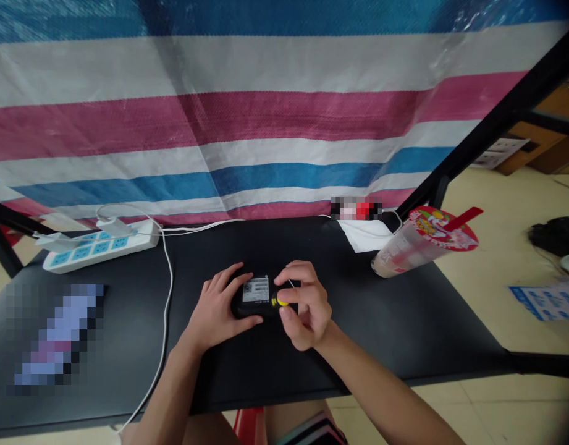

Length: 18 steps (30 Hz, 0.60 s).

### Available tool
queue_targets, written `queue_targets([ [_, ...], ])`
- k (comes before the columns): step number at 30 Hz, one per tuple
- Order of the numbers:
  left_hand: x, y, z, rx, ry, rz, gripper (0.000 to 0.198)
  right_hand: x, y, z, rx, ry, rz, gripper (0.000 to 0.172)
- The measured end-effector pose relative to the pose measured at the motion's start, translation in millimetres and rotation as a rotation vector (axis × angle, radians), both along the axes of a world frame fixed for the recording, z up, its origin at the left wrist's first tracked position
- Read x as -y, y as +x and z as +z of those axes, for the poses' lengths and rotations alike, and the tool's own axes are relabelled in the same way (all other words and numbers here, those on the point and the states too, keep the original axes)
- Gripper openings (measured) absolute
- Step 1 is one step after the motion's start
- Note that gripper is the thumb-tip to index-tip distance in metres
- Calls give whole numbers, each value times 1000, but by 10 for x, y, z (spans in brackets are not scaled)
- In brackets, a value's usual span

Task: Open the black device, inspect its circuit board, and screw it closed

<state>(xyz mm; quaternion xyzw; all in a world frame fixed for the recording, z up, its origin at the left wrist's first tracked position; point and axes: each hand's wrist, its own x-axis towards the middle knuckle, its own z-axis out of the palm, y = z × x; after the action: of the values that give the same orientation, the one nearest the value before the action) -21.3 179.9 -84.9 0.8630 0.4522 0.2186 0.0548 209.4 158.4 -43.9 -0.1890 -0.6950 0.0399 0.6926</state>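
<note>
A small black box-shaped device (240, 308) with a white printed label (255, 289) lies on the black tabletop, label side up. My left hand (214, 304) grips its left end, thumb along the near edge and fingers along the far one. Over the device's right end, my right hand (309, 306) is closed in a pinch on a small yellow round piece (283, 300). A second bit of yellow shows beside it, on or against the black device. My fingers hide most of the yellow piece, so its full shape cannot be made out.
A white power strip (103, 246) with plugs stands back left, its white cable (169, 296) crossing the table. At left lies a blurred-out flat object (62, 337). A drink cup (418, 241) with a red straw and white paper (365, 235) are at right. Striped sheeting (265, 117) hangs behind.
</note>
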Motion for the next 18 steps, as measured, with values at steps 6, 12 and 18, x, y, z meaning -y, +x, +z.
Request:
queue_targets([
  [6,2,-2,-9,5,-6,-7,81,-1,-18,-2,-6,33,-71,17],
  [12,-8,3,-5,4,4,-8,83,16,-15,45,21,6,-33,29],
  [18,-14,-3,-7,-2,1,-14,84,27,-37,34,49,14,6,19],
])
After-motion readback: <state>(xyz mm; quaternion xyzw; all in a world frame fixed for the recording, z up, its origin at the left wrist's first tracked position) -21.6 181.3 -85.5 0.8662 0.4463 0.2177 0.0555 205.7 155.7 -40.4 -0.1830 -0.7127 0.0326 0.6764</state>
